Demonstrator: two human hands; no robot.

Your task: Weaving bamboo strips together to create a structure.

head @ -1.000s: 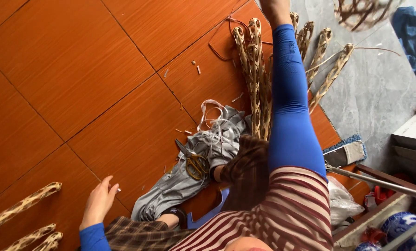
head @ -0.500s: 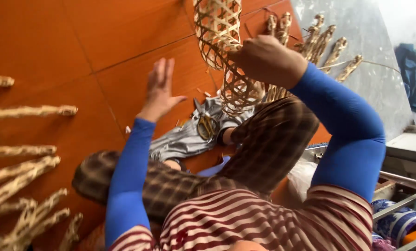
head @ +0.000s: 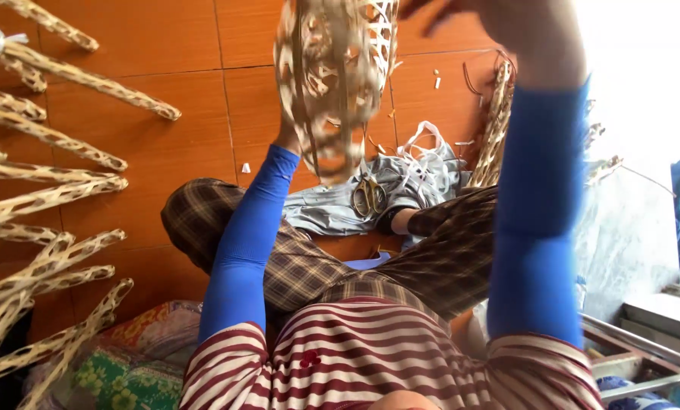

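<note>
I sit cross-legged on an orange tiled floor [head: 165, 144] and hold a round open-weave bamboo basket [head: 332, 76] up in front of me. My left hand [head: 285, 139] reaches its lower left side, with the fingers hidden behind the weave. Blurred at the top edge, my right hand [head: 518, 30] has its fingers at the basket's upper right rim. Both arms wear blue sleeves.
Long woven bamboo strips [head: 51, 190] fan out on the left, and a bundle of them [head: 499, 129] leans at the right. A grey cloth [head: 332, 209] with scissors [head: 369, 196] and white cord [head: 427, 148] lies by my feet. A metal frame [head: 644, 349] stands at lower right.
The basket has come up from the floor at the right to in front of me. My left hand rose from the floor to the basket's side.
</note>
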